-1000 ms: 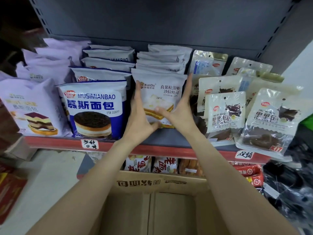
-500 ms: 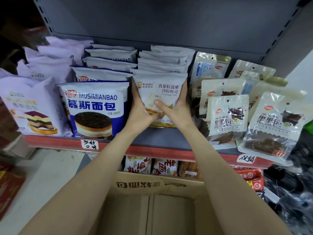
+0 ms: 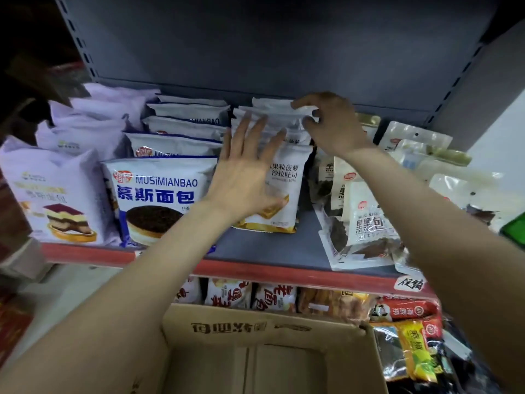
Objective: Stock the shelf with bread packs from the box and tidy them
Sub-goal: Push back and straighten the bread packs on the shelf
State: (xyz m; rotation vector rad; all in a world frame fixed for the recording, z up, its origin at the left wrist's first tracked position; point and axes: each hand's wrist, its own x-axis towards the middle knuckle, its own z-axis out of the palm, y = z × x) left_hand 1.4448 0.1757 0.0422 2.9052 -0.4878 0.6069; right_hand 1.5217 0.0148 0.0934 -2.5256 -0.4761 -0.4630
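Observation:
A row of white bread packs stands in the middle of the grey shelf (image 3: 287, 248). The front white pack (image 3: 287, 191) is upright. My left hand (image 3: 244, 177) lies flat against its face, fingers spread, holding nothing. My right hand (image 3: 332, 123) reaches to the back of the row. Its thumb and fingers curl onto the top edge of the rear white packs (image 3: 272, 109). The open cardboard box (image 3: 255, 328) sits below the shelf, between my arms; no packs show inside it.
Blue-and-white Musimianbao packs (image 3: 159, 194) stand left of the white row, with purple cake packs (image 3: 56, 189) beyond them. Clear packs of dark bread (image 3: 366, 220) lean at the right. More packs (image 3: 227, 291) fill the lower shelf. Snack bags (image 3: 412, 345) pile at the lower right.
Both hands let go of the front white pack's sides. My left hand opened flat on its face; my right hand moved up and back to the rear packs.

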